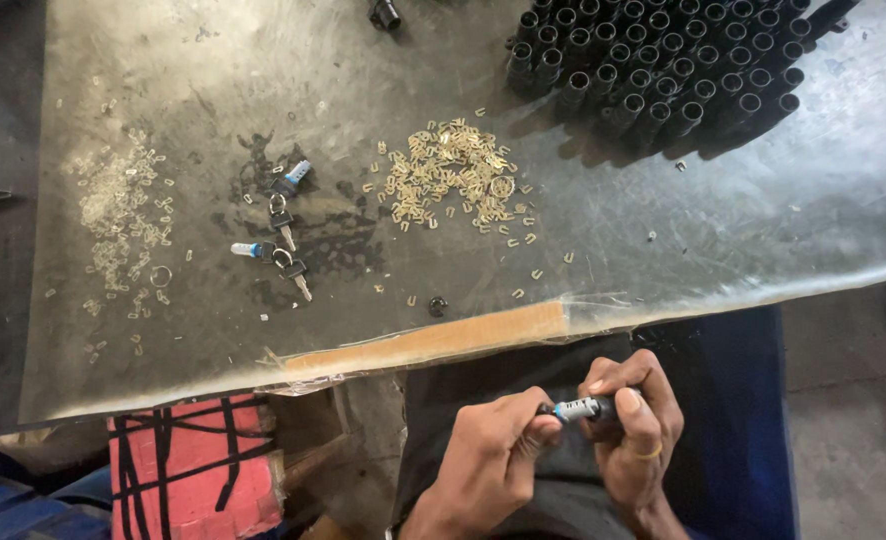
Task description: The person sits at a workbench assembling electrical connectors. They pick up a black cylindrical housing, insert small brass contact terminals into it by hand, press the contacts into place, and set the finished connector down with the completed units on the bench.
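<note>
Below the near edge of the metal-topped workbench [663, 230], over the person's lap, both hands meet on a small lock cylinder [581, 408], a short silver and black barrel with a pale blue band lying roughly level. The left hand [488, 455] comes in from the left with thumb and forefinger pressed together on the dark left end of the cylinder, the other fingers curled under. The right hand [635, 425] wraps around the right end, fingers folded over the barrel and thumb laid along its top; a gold ring [649, 453] sits on one finger.

On the bench, well apart from the hands, a loose heap of small brass clips [453, 180] lies near the middle, with stray pieces scattered toward the near edge. Far right of it stands a dense cluster of black tubes [663, 60], open ends up. Left of the brass heap two keyed cylinders [281, 225] rest on a dark oily patch, each with a key on a ring. Farther left a spread of pale, clear clips [118, 215] covers the sheet. A strip of brown tape [433, 340] runs along the near edge of the bench, just beyond the hands. A tiny black part [437, 305] sits just beyond the tape.

Under the bench at the near left stands a red block [193, 465] bound with black straps.
</note>
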{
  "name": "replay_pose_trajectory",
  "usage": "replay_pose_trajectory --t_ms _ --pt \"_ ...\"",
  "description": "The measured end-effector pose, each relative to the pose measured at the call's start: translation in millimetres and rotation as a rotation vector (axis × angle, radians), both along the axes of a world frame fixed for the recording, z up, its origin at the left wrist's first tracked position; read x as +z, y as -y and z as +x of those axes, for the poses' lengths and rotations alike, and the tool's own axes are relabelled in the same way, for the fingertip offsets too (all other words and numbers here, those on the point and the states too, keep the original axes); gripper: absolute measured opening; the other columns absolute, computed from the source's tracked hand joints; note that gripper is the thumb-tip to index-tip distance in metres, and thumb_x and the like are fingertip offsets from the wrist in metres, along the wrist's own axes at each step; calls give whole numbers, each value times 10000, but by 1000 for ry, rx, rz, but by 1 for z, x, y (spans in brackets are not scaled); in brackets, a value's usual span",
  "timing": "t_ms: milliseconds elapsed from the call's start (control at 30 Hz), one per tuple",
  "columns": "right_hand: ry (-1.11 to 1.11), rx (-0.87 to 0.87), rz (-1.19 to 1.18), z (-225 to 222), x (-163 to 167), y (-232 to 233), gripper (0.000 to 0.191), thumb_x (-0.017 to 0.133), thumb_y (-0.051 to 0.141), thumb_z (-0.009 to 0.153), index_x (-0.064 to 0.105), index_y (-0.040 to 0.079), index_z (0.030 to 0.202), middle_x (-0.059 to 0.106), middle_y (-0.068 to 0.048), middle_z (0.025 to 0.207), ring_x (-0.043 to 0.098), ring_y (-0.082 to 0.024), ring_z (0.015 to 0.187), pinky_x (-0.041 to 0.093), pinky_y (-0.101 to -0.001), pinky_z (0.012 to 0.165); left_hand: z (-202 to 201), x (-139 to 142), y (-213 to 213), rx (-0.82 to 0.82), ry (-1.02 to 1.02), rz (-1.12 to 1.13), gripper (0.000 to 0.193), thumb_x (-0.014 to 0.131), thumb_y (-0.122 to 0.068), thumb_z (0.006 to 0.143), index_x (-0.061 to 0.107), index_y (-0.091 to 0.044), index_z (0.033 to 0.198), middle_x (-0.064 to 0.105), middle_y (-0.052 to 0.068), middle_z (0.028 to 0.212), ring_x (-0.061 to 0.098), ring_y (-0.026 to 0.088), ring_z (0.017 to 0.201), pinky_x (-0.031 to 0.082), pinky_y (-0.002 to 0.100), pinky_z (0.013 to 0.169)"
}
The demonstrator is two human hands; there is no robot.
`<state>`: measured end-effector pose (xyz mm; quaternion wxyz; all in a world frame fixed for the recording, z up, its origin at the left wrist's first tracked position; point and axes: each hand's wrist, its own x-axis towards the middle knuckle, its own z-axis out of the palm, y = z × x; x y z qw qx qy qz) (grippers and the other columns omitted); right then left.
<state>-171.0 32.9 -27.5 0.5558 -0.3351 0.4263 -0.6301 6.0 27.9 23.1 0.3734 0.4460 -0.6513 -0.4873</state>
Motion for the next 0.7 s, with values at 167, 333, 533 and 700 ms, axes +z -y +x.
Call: replay_pose_trajectory --t_ms 167,333,533,700 --pt "-404 -19 -82 -10 9 -1 276 526 264 1020 535 28 875 548 -67 732 372 -48 567 292 -232 503 -1 9 -1 1 238 -193 236 748 -75 944 530 -39 863 574 131 769 623 353 690 449 424 543" --pt "-805 38 -105 -30 14 -8 259 520 251 1039 548 73 853 571 36 703 432 -31 553 357 -222 492 -7 3 -4 -146 333 -373 190 718 -49 817 545 -50 895 566 99 826 635 296 758 489 395 633" --pt "-145 280 714 -54 -31 -7 227 600 271 1037 550 136 862 391 65 608 304 -58 444 210 -263 373 -28 -11 9 -250 588 -666 140 659 -135 941 600 -40 1025 540 72 886 578 216 786 450 345 692" --pt "-869 30 388 -122 -98 -47 267 501 326 1005 655 107 999 576 -2 780 493 -90 562 343 -241 450 -5 13 28 -191 551 -668 401 700 -358 856 636 -61 1118 616 93 991 611 269 913 469 425 845"
